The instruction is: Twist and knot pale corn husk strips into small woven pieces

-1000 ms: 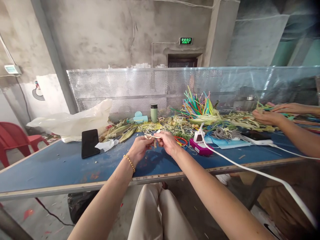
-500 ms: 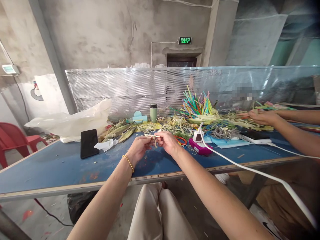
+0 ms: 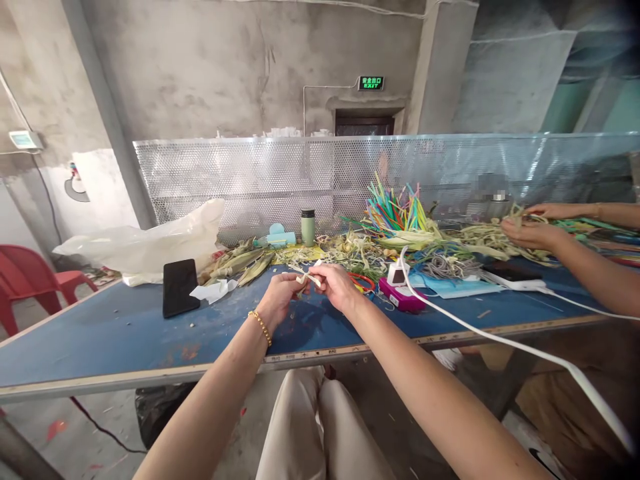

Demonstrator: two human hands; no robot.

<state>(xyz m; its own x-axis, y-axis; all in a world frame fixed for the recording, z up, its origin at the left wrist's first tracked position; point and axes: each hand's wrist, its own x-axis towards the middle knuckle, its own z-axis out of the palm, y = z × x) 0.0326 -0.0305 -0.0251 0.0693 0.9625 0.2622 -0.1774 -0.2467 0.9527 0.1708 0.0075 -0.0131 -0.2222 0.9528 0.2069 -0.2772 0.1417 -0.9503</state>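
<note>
Above the blue tabletop, my left hand (image 3: 280, 293) and my right hand (image 3: 337, 285) meet close together. A pale, narrow strip of corn husk (image 3: 309, 277) is pinched between the fingertips of both, spanning the small gap. My left fingers are closed on its near-left end, and my right thumb and forefinger grip the other end. Just beyond the hands lies a heap of dried corn husks (image 3: 350, 247). An orange-red ring-shaped cord (image 3: 364, 283) rests to the right of my right hand.
The blue table (image 3: 145, 340) also bears a black phone (image 3: 180, 287), crumpled paper (image 3: 215, 291), a green bottle (image 3: 308, 228), coloured stems (image 3: 395, 210) and a magenta power strip (image 3: 400, 297). A white cable (image 3: 500, 340) crosses the right side. A co-worker's hands (image 3: 533, 230) handle husks there.
The husk strip between my fingers now slants differently, and its hanging piece no longer shows. My hands stay nearly in place. The co-worker's second hand has come into view beside the first.
</note>
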